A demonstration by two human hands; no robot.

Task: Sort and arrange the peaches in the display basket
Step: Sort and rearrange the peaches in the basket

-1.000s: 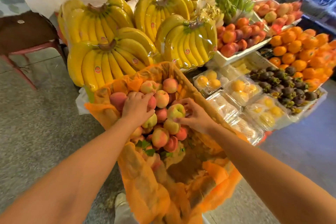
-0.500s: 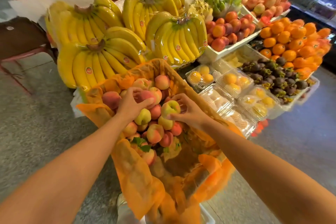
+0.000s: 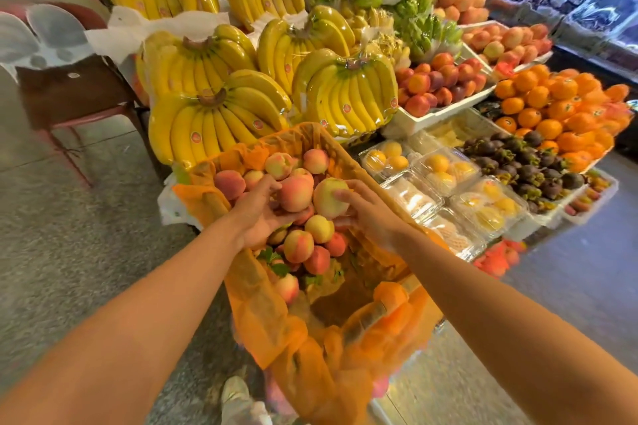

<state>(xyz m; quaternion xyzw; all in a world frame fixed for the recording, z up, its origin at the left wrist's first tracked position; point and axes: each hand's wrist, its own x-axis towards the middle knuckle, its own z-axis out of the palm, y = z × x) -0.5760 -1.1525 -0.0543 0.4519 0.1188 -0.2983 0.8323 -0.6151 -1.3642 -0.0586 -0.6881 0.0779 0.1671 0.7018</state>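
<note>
Where the peaches (image 3: 298, 245) lie piled at the far end of the orange-lined basket (image 3: 331, 145), we hold two more just above the heap. Our left hand (image 3: 260, 214) cups a pink peach (image 3: 296, 195) from below, fingers curled round it. Our right hand (image 3: 367, 214) grips a pale peach (image 3: 329, 198), fingers bent over its side. The two fruits touch. Bananas (image 3: 345, 93) sit just behind the basket, and clear boxes (image 3: 445, 172) of yellow fruit lie to its right.

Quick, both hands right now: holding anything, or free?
Left hand: palm up, holds a pink peach.
Right hand: holds a pale yellow-green peach.
</note>
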